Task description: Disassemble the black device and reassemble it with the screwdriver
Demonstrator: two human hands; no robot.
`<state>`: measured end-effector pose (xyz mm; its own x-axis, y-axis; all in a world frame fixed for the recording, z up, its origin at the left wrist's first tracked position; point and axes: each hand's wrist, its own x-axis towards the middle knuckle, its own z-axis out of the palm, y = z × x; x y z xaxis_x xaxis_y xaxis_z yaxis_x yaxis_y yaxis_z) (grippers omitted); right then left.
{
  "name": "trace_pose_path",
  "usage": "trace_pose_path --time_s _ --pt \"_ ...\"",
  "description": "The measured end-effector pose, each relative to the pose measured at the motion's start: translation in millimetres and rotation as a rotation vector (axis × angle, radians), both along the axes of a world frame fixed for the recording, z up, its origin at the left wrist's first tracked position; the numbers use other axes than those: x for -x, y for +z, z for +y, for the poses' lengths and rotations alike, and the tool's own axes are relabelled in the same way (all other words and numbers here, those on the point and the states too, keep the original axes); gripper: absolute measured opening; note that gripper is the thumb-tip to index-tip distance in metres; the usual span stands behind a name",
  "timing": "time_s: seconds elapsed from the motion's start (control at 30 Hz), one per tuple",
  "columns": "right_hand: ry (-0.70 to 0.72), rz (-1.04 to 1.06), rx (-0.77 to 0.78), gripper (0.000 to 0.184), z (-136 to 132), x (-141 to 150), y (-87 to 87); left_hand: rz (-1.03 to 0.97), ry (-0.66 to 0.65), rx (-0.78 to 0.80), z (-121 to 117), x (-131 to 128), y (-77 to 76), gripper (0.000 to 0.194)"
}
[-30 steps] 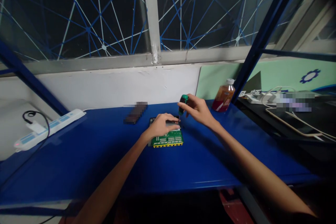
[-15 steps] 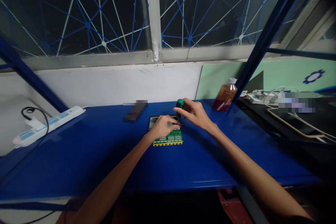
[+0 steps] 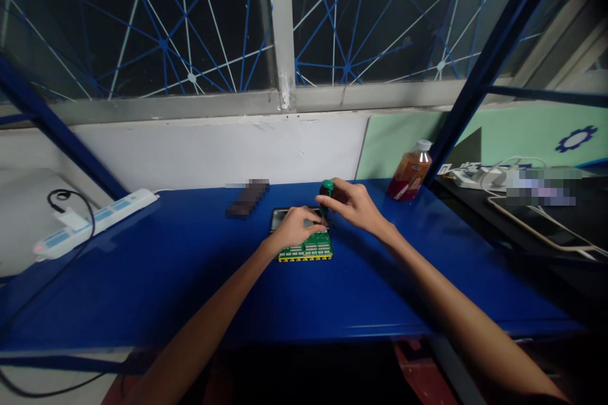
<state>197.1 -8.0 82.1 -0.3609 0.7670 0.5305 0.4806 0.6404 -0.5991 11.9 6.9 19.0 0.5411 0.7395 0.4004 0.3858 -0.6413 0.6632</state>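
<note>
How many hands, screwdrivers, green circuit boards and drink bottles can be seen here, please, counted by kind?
Hands: 2, the left hand and right hand
Screwdriver: 1
Green circuit board: 1
Drink bottle: 1
Total: 5

Behind the far edge of the blue bench [image 3: 332, 304], a white wall [image 3: 213, 149] is running beneath dark, line-patterned windows [image 3: 403, 19], and blue posts [image 3: 477, 85] are rising near both far corners.

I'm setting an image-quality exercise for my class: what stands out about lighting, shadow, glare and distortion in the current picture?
Head view throughout: dim light, dark windows; soft shadow beside the right forearm; pale streak along the front edge of the blue table; slanting blue posts, perhaps wide-angle distortion; blocky pixelation over a dark object; green circuit board too small for fine detail.
</note>
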Motion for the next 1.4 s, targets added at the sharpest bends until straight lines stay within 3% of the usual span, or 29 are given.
trace_pose_path --time_s 0.2,0.6,0.9,1.17,1.4 --pt "0.101 -0.029 0.058 0.033 0.5 -6.3 4.0 0.044 -0.034 -0.034 -1.9 3.5 0.6 0.015" --pt "0.024 0.028 0.085 0.035 -0.2 0.1 -12.1 0.049 -0.005 -0.071 0.2 3.4 -3.2 0.013" --pt "0.094 0.140 0.222 0.041 3.4 0.1 -18.6 0.005 -0.019 -0.112 -2.6 1.6 0.4 0.014" --pt "0.228 0.245 0.433 0.046 1.2 1.1 -16.0 0.032 -0.009 -0.133 -5.1 1.1 4.0 0.014" --pt "0.223 0.293 0.464 0.046 5.9 0.4 -20.2 0.045 0.025 -0.162 -6.2 0.7 2.1 0.011"
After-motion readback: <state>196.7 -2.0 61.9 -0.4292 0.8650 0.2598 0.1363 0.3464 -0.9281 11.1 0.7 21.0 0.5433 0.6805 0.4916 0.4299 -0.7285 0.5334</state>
